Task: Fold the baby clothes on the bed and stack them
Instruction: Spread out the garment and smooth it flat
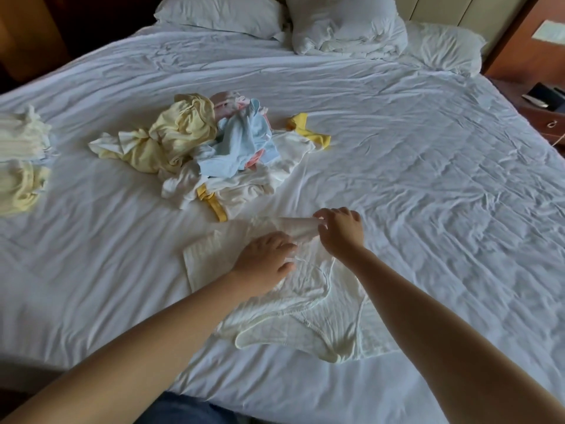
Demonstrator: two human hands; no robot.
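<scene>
Mid-fold on white ribbed baby garment (305, 304), spread flat on white-sheeted bed (428, 185) at near edge, right in front of person. To do well: pin body of cloth with flat palm, bring raised flap (301, 228) straight across to centre line, keep edge parallel to side seam, smooth wrinkles outward before next fold, avoid dragging bedsheet along; thin soft knit, likely to bunch if pulled fast. Left hand (263, 264) open, palm down, fingers spread and pressing on upper middle of garment, forearm reaching in from lower left. Right hand (341, 232) closed in a pinch on flap of same garment (sleeve or side edge, cannot tell which), fingers curled round rolled cloth, forearm coming in from lower right and crossing over garment's right side. Both hands close together, just apart, flap between them. Loose pile of unfolded pale yellow, light blue, pink and white baby clothes (208, 148) farther up bed, beyond hands, apart from garment. Small stack of folded cream and yellow clothes (21, 160) at far left edge of bed, well apart; probable destination once folded. Judged early-to-mid in task, pile bigger than stack. White pillows (220, 13) at head of bed
</scene>
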